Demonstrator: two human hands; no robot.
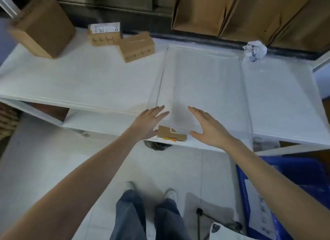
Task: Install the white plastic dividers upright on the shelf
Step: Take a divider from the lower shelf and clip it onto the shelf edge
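A pale, see-through plastic divider (pixel 205 82) lies on the white shelf (pixel 80 82), running from the back edge to the front edge. Its left side wall (pixel 160 79) stands up as a thin sheet. My left hand (pixel 150 121) hovers at the divider's near left corner with fingers straight and spread. My right hand (pixel 207 127) is held over the divider's near end, fingers straight, thumb out. Neither hand grips anything. A small cardboard piece (pixel 171 133) with an orange tag lies at the shelf's front edge between the hands.
Cardboard boxes sit on the shelf's back left: a large one (pixel 42 27) and two small ones (pixel 105 35) (pixel 137 46). A crumpled paper ball (pixel 254 51) lies at the back right. A blue crate (pixel 285 195) stands on the floor at right.
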